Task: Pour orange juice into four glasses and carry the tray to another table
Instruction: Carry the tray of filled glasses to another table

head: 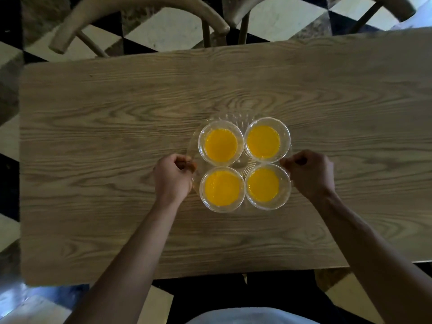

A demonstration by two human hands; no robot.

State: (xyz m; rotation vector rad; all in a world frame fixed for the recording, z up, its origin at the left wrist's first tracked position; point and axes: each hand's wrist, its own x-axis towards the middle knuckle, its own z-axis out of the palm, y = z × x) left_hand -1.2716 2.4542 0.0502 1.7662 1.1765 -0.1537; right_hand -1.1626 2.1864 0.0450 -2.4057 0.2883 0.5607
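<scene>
Gripping the clear tray point(238, 118) at opposite edges: left hand point(171, 176) curled tight on the left rim, right hand point(311, 174) pinched on the right rim, fingers closed. Tray sits mid-table on the wooden table point(117, 136); can't tell if it's lifted. Four glasses point(221, 142) on it in a two-by-two block, rims touching, each holding orange juice point(263, 141). Chairs point(140, 10) beyond the far edge.

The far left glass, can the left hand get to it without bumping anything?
Probably yes. The left hand grips the tray rim right beside that far left glass, with nothing between them.
</scene>
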